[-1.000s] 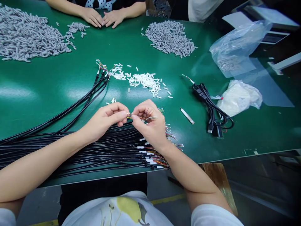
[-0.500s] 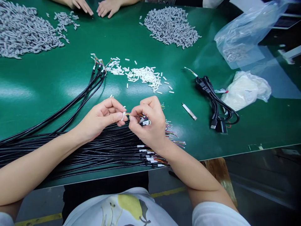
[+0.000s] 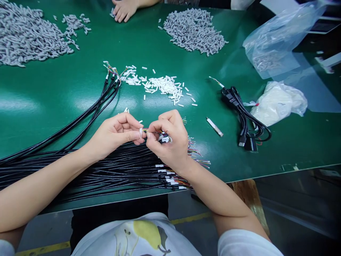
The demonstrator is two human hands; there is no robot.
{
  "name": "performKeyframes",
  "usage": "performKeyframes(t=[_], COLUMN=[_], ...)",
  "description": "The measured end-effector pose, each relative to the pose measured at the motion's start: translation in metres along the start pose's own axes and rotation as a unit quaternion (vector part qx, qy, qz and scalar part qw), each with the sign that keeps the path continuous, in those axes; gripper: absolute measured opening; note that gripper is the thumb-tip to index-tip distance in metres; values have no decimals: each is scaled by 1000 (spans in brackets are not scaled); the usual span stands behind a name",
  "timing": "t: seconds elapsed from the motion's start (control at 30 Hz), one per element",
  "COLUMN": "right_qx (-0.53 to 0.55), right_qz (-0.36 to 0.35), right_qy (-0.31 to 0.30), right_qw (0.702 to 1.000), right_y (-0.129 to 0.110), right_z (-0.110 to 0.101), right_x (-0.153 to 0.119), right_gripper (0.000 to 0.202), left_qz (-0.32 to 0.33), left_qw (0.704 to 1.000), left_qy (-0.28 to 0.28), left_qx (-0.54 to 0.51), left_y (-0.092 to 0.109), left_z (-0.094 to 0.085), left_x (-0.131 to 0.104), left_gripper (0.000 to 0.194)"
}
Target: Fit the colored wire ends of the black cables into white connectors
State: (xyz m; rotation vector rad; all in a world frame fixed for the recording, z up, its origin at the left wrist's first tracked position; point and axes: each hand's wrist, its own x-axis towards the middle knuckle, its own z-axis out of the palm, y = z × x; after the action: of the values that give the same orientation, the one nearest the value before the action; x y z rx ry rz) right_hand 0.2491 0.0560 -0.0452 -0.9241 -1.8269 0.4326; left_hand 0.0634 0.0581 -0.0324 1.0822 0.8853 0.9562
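My left hand (image 3: pixel 117 132) pinches a small white connector (image 3: pixel 141 133) between thumb and fingers. Thin coloured wires run from it to my right hand (image 3: pixel 170 138), whose thumb and forefinger are closed on them. White sleeves and a dark cable end show partly under my right fingers. Below both hands lies a thick bundle of black cables (image 3: pixel 106 174), with white tubes and bare coloured wire ends at its right. Beyond my hands is a scattered pile of small white tubes (image 3: pixel 165 85). Several separate black cables (image 3: pixel 93 110) end in coloured wires to its left.
Grey pieces form a large pile (image 3: pixel 29 35) at far left and another pile (image 3: pixel 194 30) at the back. Another person's hand (image 3: pixel 124 9) rests at the far edge. On the right are a cutter (image 3: pixel 214 127), a coiled black cable (image 3: pixel 239 110) and plastic bags (image 3: pixel 279 101).
The other person's one hand has left the view; the remaining one now covers a few grey pieces. My hands have barely moved, and the white connector is turned slightly more upright.
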Motion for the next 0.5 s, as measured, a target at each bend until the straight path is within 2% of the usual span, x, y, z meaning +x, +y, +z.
performKeyframes(t=[0.13,0.5], right_qx=[14,9], right_qz=[3,-5], right_qy=[1,-2], right_qw=[1000,1000], right_y=[0,1], right_z=[0,0], right_x=[0,1], right_gripper=[13,14], left_qz=[-10,6], left_qw=[1000,999], left_qy=[-13,14], left_qx=[-12,33], left_y=[-1,5], left_z=[-1,2], left_x=[0,-1], left_gripper=[18,21])
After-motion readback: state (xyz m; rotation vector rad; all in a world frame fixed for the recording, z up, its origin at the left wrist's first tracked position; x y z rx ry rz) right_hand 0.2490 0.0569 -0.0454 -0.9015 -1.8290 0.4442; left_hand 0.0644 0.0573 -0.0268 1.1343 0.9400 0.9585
